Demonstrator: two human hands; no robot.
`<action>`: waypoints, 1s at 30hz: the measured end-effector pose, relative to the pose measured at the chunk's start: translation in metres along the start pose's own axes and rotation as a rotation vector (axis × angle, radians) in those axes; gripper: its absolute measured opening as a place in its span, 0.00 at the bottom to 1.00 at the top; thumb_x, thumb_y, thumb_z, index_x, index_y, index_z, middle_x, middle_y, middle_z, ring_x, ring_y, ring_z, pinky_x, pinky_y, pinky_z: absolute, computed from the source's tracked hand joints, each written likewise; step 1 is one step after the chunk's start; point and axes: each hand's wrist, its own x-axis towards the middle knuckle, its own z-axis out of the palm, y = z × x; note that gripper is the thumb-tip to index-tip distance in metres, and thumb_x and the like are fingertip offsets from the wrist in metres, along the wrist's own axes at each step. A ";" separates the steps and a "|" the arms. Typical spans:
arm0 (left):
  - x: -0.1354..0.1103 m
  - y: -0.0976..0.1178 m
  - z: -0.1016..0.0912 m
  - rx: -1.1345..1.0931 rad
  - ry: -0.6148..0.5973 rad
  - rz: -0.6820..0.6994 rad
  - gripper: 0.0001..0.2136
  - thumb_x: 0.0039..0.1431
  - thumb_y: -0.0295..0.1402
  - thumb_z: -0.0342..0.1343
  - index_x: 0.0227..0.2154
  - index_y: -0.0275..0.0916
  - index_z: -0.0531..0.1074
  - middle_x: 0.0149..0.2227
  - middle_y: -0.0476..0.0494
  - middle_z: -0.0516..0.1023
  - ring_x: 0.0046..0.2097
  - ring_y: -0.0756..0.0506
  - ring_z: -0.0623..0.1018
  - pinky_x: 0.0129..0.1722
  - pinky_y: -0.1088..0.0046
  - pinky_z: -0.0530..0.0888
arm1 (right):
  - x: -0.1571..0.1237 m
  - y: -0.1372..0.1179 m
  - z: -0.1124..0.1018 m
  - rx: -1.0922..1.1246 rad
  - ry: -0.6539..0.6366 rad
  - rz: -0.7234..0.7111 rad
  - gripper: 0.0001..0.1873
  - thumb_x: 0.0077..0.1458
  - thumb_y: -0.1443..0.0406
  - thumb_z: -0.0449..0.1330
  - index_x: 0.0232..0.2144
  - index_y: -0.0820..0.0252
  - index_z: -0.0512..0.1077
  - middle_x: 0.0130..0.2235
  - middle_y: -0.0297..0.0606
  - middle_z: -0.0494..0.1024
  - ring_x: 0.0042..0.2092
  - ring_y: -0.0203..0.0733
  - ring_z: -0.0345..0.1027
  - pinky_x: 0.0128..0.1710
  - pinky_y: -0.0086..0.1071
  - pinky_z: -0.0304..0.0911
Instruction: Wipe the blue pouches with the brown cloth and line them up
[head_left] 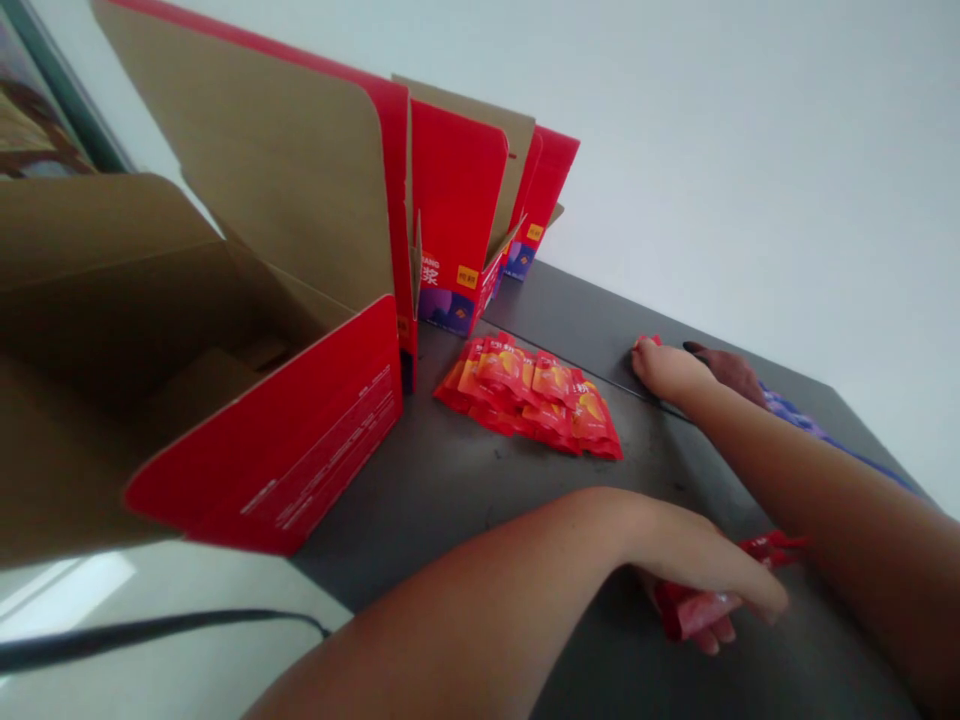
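Note:
My left hand [697, 570] is bent down over the dark table, its fingers wrapped round red sachets [694, 608]; how many cannot be made out. Farther off, my right hand [667, 372] is closed at the table surface, with a small red piece, seemingly a sachet [651, 341], showing at its fingertips. Between the hands and the boxes lies an overlapping pile of red sachets [555, 380] with orange pictures and white print. Neither hand touches this pile.
A large open red cardboard box [330, 450] with a brown inside stands at the left. Behind it, more open red boxes [457, 200] stand in a row along the grey table [420, 510]. Brownish and blue-checked fabric [795, 410] lies beyond my right forearm. A black strap [165, 625] hangs lower left.

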 end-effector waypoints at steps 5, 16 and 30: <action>-0.009 0.003 0.004 0.025 0.021 0.003 0.11 0.51 0.24 0.68 0.28 0.38 0.70 0.23 0.53 0.77 0.26 0.45 0.82 0.26 0.71 0.80 | -0.019 -0.012 -0.020 -0.124 -0.002 -0.085 0.24 0.69 0.62 0.51 0.61 0.71 0.70 0.49 0.68 0.82 0.46 0.68 0.81 0.45 0.52 0.71; -0.009 -0.001 0.004 0.096 0.007 0.060 0.12 0.46 0.29 0.68 0.30 0.40 0.68 0.24 0.53 0.77 0.28 0.44 0.83 0.28 0.70 0.79 | -0.073 -0.094 -0.122 -0.345 0.187 -0.376 0.18 0.74 0.59 0.49 0.50 0.64 0.75 0.45 0.53 0.82 0.41 0.56 0.79 0.32 0.39 0.56; -0.008 0.006 0.012 0.138 0.068 0.002 0.10 0.51 0.25 0.64 0.29 0.40 0.68 0.22 0.53 0.74 0.24 0.43 0.81 0.23 0.70 0.75 | -0.125 -0.177 -0.146 -0.182 0.266 -0.915 0.11 0.73 0.63 0.53 0.44 0.61 0.75 0.42 0.47 0.80 0.41 0.49 0.75 0.37 0.38 0.62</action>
